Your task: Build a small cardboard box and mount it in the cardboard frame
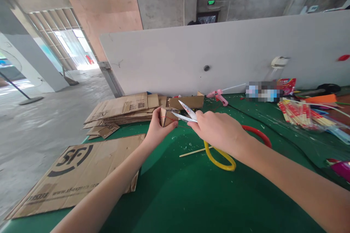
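My left hand grips a small folded cardboard piece with thin reddish lines on it. In my right hand are scissors with their blades apart. The blade tips point left, at the right side of the cardboard piece; whether they touch it I cannot tell. A yellow loop and a red curved piece show around the right hand and wrist. Below the hands, a thin wooden stick lies on the green table.
Stacked flat cardboard lies at the back left, a larger sheet nearer. A pink glue gun rests by the white partition, its dark cable running right. Red-and-cream sticks and plastic packets lie at the right.
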`<state>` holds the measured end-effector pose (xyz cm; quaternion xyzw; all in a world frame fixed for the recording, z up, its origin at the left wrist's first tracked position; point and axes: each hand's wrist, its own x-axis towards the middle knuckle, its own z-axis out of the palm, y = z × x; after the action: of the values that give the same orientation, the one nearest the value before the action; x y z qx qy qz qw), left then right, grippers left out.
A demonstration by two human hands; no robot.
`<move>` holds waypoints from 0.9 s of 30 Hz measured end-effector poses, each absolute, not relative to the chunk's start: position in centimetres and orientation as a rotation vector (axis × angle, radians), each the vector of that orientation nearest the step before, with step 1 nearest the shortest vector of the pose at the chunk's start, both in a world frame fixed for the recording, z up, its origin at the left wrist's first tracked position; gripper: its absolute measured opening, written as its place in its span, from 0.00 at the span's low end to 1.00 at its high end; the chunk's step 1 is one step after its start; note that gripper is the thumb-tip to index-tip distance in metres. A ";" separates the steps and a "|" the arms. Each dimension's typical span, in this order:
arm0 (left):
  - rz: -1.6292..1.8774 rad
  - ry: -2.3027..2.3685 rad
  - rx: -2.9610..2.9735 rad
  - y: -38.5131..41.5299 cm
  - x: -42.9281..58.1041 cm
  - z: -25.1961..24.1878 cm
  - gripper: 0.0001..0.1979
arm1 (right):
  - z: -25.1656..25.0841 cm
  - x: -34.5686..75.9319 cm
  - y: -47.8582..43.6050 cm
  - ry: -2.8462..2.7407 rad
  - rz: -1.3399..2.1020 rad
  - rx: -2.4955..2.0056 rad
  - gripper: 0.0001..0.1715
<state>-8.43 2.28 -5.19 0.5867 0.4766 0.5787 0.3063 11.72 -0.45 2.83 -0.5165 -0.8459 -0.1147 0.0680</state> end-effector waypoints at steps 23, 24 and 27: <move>1.452 0.719 1.037 2.1 -8.3 -4.6 0.19 | 3.8 11.7 -0.3 -2.547 -0.064 -1.599 0.28; 1.454 0.720 1.040 2.2 -8.3 -4.6 0.19 | 3.7 11.7 -0.3 -2.546 -0.057 -1.600 0.28; 1.445 0.744 1.059 2.2 -8.4 -4.6 0.20 | 3.5 11.8 -0.3 -2.542 -0.050 -1.604 0.28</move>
<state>-8.38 2.19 -4.59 0.4501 0.3164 0.6145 0.5654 11.78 -0.32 3.52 -0.5324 -0.8436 -0.0167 0.0677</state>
